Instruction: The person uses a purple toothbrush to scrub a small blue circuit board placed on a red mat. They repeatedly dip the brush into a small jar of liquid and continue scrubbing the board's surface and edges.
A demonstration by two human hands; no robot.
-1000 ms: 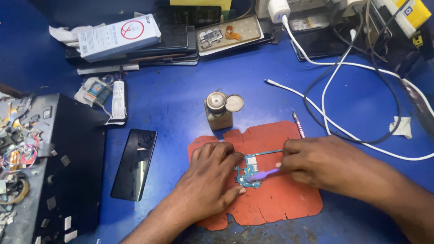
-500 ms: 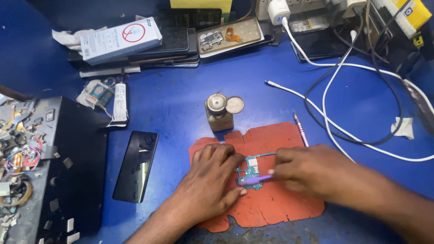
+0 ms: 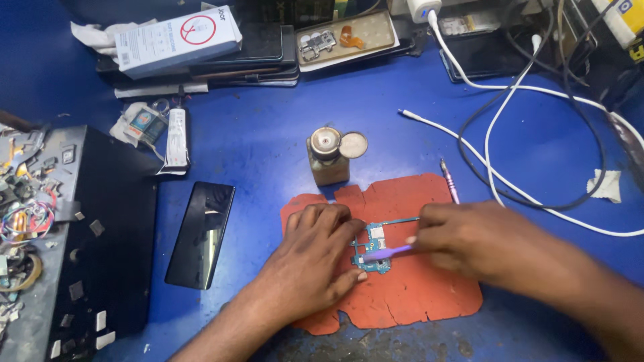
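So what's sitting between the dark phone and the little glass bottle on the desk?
Nothing: in the head view, only bare blue tabletop lies between the phone and the bottle.

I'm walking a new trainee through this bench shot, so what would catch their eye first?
First, the torn orange work mat at bottom centre, where the left hand steadies a small teal circuit board while the right hand works a purple tool across it. Next, the white cables looping at right, and the dark phone lying at left.
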